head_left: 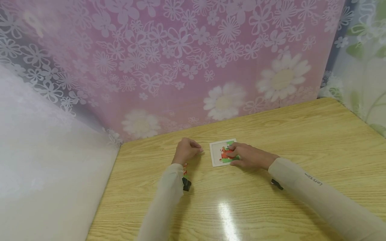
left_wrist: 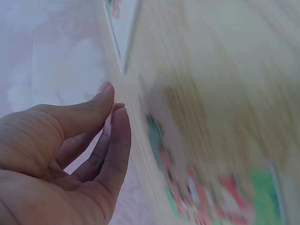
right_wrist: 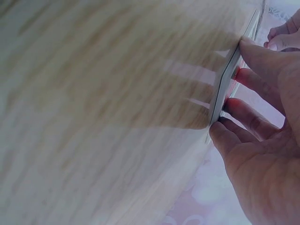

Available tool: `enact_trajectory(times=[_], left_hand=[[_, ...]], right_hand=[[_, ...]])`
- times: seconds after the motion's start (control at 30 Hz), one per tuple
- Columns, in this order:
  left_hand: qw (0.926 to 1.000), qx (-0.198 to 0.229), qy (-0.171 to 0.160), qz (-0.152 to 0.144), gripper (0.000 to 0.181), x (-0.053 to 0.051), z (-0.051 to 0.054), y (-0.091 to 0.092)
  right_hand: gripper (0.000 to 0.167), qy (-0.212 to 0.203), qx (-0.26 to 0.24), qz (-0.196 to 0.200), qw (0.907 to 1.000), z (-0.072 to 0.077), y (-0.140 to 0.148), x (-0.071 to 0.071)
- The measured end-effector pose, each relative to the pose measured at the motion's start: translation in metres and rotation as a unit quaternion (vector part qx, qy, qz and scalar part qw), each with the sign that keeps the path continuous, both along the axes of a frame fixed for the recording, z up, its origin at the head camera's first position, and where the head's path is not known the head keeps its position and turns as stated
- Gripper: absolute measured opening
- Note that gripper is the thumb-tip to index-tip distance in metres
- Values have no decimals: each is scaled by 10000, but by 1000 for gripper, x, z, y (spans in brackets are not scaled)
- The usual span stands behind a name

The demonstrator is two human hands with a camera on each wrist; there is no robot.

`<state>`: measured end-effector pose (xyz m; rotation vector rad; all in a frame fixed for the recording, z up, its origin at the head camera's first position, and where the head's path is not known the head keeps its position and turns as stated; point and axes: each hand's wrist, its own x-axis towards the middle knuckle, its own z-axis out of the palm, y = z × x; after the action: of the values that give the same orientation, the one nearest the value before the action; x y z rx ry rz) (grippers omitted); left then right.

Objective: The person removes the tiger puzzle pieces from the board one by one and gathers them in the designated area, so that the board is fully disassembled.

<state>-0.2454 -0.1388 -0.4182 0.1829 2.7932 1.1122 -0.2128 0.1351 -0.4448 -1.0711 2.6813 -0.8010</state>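
A white-framed picture puzzle tray (head_left: 215, 162) lies on the table, its right part filled with orange and green picture pieces (head_left: 224, 155). My right hand (head_left: 248, 156) spreads over that right side, fingertips resting on the pieces and the tray's edge (right_wrist: 220, 93). What lies under the palm is hidden. To the left of the tray, my left hand (head_left: 187, 150) hovers over the table, thumb and fingers loosely bent with nothing visible between them. More colourful puzzle pieces (left_wrist: 201, 197) lie below this hand, blurred in the left wrist view and mostly covered by the wrist in the head view.
The wood-grain table (head_left: 241, 204) has a bright glare spot near the front. A pink flowered curtain (head_left: 181, 67) hangs behind it, with pale sheeting (head_left: 45, 160) on the left. Black straps or devices (head_left: 186, 184) sit at both wrists.
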Motion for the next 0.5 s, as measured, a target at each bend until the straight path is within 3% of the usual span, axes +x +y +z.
enact_trajectory(times=[0.33,0.5], left_hand=[[9984,-229,-186,-484,15,1,0,42],[9970,-203,-299,-684,25,2,-2,56]], right_hand=[[39,124,-44,100,9999,-1,1,-1],[36,-35,-88,96,9999,-2,2,-3]])
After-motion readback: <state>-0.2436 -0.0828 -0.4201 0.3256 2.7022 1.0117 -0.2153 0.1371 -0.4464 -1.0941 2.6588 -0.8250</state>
